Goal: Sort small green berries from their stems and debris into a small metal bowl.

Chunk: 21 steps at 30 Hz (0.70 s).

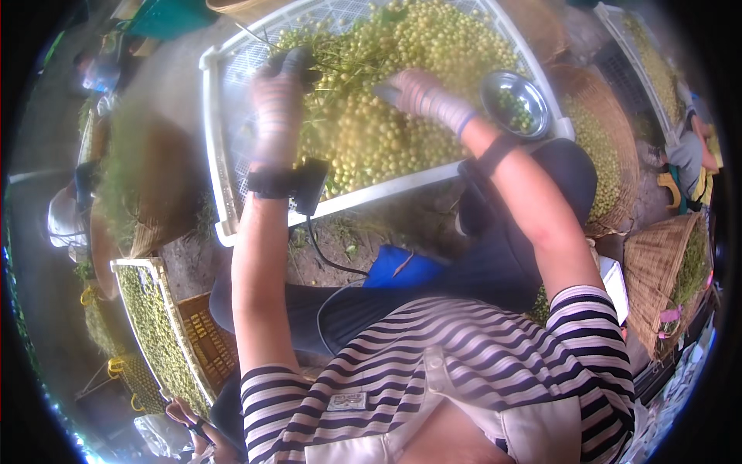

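A white plastic mesh tray lies before me, spread with small round yellow-green fruits. My left hand, in a striped glove with dark fingertips, is over its left part, at a tangle of thin green stems. Blur hides whether its fingers grip any of them. My right hand, gloved the same way, is low over the fruits in the middle, fingertips pointing left. Whether it pinches a fruit cannot be made out. Right of it, a shiny metal bowl with greener fruits sits inside the tray.
Wicker baskets stand on both sides, one with fruits, another with green stems. Another fruit-filled tray is at lower left, beside a brown plastic crate. A cable runs from my left wrist device. Other people sit at both edges.
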Motion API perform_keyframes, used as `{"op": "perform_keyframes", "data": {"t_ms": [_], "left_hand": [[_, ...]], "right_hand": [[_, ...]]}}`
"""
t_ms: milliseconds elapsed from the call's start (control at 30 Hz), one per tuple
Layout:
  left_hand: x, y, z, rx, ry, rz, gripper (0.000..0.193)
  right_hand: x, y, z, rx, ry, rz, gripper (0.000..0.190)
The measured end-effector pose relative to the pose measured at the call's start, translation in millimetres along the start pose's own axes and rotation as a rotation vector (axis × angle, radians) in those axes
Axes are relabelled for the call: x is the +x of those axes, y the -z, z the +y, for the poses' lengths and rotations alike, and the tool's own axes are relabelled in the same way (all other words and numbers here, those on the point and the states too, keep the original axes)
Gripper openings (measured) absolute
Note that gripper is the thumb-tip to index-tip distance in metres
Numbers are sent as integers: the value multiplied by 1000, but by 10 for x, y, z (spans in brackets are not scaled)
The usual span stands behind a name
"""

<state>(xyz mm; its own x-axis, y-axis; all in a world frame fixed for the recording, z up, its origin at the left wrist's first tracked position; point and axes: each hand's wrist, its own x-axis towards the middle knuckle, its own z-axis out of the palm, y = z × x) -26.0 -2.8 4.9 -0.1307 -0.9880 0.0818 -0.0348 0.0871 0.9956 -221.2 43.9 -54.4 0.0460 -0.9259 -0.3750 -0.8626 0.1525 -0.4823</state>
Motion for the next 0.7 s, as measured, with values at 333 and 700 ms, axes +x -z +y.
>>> {"op": "perform_keyframes", "data": {"t_ms": [333, 700], "left_hand": [[220, 338, 175, 55, -106, 63, 22], [262, 502, -35, -336, -18, 127, 22]], "right_hand": [[4, -85, 416, 280, 137, 14, 45], [53, -31, 365, -74, 99, 525, 55]]}}
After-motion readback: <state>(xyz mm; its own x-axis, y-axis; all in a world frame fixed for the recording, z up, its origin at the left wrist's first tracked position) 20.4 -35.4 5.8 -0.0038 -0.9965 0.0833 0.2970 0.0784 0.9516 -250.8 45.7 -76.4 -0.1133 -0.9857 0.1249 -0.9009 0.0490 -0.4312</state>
